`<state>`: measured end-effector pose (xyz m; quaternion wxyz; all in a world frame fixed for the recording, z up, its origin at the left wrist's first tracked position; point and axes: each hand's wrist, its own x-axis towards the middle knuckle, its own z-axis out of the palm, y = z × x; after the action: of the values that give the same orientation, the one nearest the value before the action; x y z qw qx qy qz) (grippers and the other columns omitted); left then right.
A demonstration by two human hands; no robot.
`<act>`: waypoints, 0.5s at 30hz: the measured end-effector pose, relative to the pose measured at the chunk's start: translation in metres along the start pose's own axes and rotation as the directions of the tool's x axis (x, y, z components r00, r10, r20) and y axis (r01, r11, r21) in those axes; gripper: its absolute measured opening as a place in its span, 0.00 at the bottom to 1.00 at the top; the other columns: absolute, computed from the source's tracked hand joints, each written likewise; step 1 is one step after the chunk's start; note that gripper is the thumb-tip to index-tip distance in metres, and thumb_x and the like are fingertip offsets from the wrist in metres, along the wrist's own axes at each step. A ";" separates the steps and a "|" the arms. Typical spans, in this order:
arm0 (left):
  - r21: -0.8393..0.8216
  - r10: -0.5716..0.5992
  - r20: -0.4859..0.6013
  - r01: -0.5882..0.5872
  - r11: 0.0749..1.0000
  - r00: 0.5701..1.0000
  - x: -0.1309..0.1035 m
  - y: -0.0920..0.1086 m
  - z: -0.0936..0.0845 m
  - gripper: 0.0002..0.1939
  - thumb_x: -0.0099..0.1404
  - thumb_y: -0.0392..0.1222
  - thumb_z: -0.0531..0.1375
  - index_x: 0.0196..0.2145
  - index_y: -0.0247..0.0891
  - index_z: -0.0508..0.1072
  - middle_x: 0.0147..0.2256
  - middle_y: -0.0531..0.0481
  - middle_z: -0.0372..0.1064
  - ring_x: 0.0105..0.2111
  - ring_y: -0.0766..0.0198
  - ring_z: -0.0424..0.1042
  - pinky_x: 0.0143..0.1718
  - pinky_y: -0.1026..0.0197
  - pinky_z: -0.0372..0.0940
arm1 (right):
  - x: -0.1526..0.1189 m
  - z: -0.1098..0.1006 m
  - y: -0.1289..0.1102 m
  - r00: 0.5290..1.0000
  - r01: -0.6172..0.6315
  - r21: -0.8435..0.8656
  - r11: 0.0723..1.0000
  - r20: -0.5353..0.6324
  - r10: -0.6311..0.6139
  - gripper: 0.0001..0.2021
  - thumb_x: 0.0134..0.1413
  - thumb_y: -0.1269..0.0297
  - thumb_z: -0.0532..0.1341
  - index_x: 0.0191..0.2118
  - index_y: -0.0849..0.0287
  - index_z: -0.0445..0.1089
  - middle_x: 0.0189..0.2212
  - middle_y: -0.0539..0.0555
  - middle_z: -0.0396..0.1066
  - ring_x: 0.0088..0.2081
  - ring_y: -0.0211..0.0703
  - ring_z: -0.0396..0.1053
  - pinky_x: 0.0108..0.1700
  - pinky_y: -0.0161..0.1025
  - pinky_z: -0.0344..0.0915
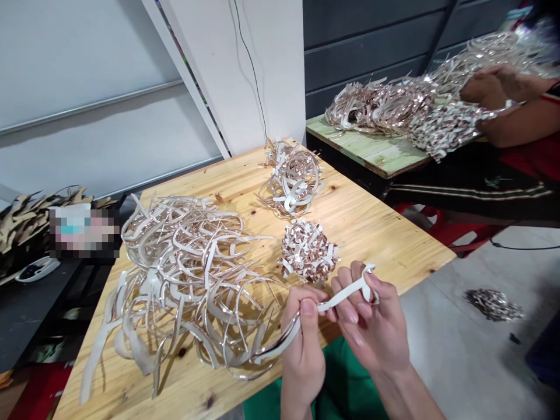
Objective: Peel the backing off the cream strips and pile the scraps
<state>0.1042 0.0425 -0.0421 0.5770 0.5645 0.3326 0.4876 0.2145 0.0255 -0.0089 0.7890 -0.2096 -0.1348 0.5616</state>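
Note:
Both my hands hold one long pale strip [345,296] with a shiny rose-gold side, at the near edge of a wooden table [385,233]. My left hand [301,338] pinches it near the middle, thumb on top. My right hand [371,318] grips its free end, which curls up over my fingers. The strip trails left into a big tangle of similar strips [184,274]. Just beyond my hands lies a small heap of short cut pieces [308,251].
A smaller tangle of strips [291,178] lies at the table's far side. On a green table [371,151] at the right, another person's hands [499,87] work in a large pile of strips. Scraps [494,303] lie on the grey floor.

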 end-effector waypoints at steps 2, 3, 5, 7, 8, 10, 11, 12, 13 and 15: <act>-0.045 0.019 -0.036 -0.021 0.999 0.999 -0.001 -0.003 0.001 0.19 0.83 0.53 0.51 0.37 0.43 0.71 0.33 0.52 0.67 0.35 0.61 0.68 0.43 0.59 0.64 | -0.001 -0.003 0.002 0.999 0.051 -0.068 0.996 0.013 -0.050 0.19 0.71 0.57 0.61 0.26 0.55 0.66 0.20 0.44 0.61 0.15 0.33 0.57 0.18 0.32 0.64; -0.072 0.018 -0.058 -0.023 0.997 0.998 -0.001 -0.004 0.002 0.19 0.83 0.53 0.51 0.36 0.43 0.70 0.31 0.52 0.66 0.34 0.61 0.68 0.42 0.60 0.64 | -0.002 -0.005 0.002 0.997 0.073 -0.118 0.990 0.022 -0.071 0.17 0.72 0.56 0.61 0.29 0.55 0.69 0.23 0.45 0.66 0.15 0.32 0.60 0.18 0.33 0.64; -0.133 -0.028 -0.095 0.015 0.991 0.995 -0.001 -0.005 0.004 0.20 0.82 0.55 0.52 0.35 0.42 0.70 0.29 0.53 0.64 0.31 0.62 0.66 0.38 0.60 0.63 | -0.004 -0.009 0.002 0.995 0.097 -0.214 0.972 0.046 -0.089 0.13 0.72 0.55 0.61 0.35 0.55 0.73 0.31 0.49 0.73 0.17 0.34 0.66 0.16 0.33 0.65; -0.213 -0.098 -0.124 0.070 0.975 0.987 0.000 -0.004 0.006 0.22 0.80 0.59 0.55 0.33 0.42 0.69 0.28 0.54 0.62 0.29 0.63 0.63 0.34 0.61 0.63 | -0.005 -0.014 0.001 0.995 0.080 -0.274 0.958 0.076 -0.061 0.13 0.71 0.53 0.63 0.37 0.55 0.74 0.36 0.54 0.77 0.21 0.38 0.71 0.15 0.34 0.65; -0.262 -0.121 -0.143 0.080 0.962 0.982 0.000 -0.003 0.006 0.23 0.79 0.60 0.57 0.32 0.42 0.68 0.28 0.54 0.61 0.28 0.63 0.62 0.32 0.61 0.62 | -0.006 -0.016 0.001 0.995 0.067 -0.296 0.953 0.087 -0.043 0.14 0.70 0.52 0.64 0.35 0.55 0.74 0.36 0.55 0.78 0.22 0.40 0.71 0.16 0.34 0.65; -0.344 -0.119 -0.177 0.052 0.937 0.977 0.002 0.000 0.008 0.23 0.77 0.62 0.59 0.31 0.42 0.66 0.28 0.55 0.58 0.27 0.64 0.59 0.30 0.63 0.60 | -0.007 -0.019 0.000 0.993 0.081 -0.362 0.929 0.107 -0.045 0.14 0.70 0.53 0.65 0.33 0.55 0.75 0.34 0.56 0.79 0.24 0.43 0.71 0.18 0.36 0.67; -0.360 -0.104 -0.188 0.030 0.932 0.977 0.003 0.001 0.008 0.24 0.76 0.61 0.60 0.31 0.42 0.66 0.28 0.56 0.57 0.27 0.65 0.58 0.30 0.63 0.59 | -0.007 -0.020 0.000 0.991 0.111 -0.407 0.907 0.118 -0.069 0.14 0.70 0.54 0.65 0.33 0.56 0.76 0.32 0.56 0.79 0.24 0.44 0.71 0.20 0.37 0.68; -0.356 -0.084 -0.196 0.009 0.934 0.977 0.004 0.002 0.008 0.23 0.77 0.61 0.60 0.31 0.42 0.66 0.28 0.56 0.57 0.27 0.65 0.57 0.30 0.64 0.59 | -0.008 -0.021 0.000 0.987 0.149 -0.454 0.878 0.125 -0.103 0.14 0.69 0.55 0.65 0.33 0.56 0.77 0.31 0.56 0.79 0.25 0.45 0.71 0.22 0.38 0.69; -0.334 -0.064 -0.207 -0.009 0.943 0.976 0.004 0.003 0.008 0.23 0.77 0.60 0.60 0.31 0.41 0.66 0.28 0.56 0.57 0.27 0.65 0.56 0.30 0.64 0.59 | -0.008 -0.021 0.001 0.982 0.183 -0.499 0.847 0.122 -0.141 0.14 0.69 0.55 0.66 0.32 0.56 0.78 0.30 0.56 0.78 0.27 0.46 0.72 0.24 0.39 0.69; -0.258 -0.050 -0.251 -0.017 0.966 0.967 0.004 0.002 0.007 0.23 0.77 0.60 0.60 0.31 0.41 0.68 0.28 0.55 0.59 0.29 0.64 0.58 0.32 0.62 0.61 | -0.010 -0.020 0.004 0.982 0.184 -0.565 0.804 0.062 -0.181 0.15 0.69 0.54 0.66 0.32 0.56 0.78 0.29 0.56 0.77 0.30 0.48 0.72 0.26 0.39 0.69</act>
<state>0.1116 0.0441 -0.0383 0.6020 0.4141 0.3428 0.5905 0.2172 0.0135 -0.0284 0.7407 -0.4197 -0.3171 0.4180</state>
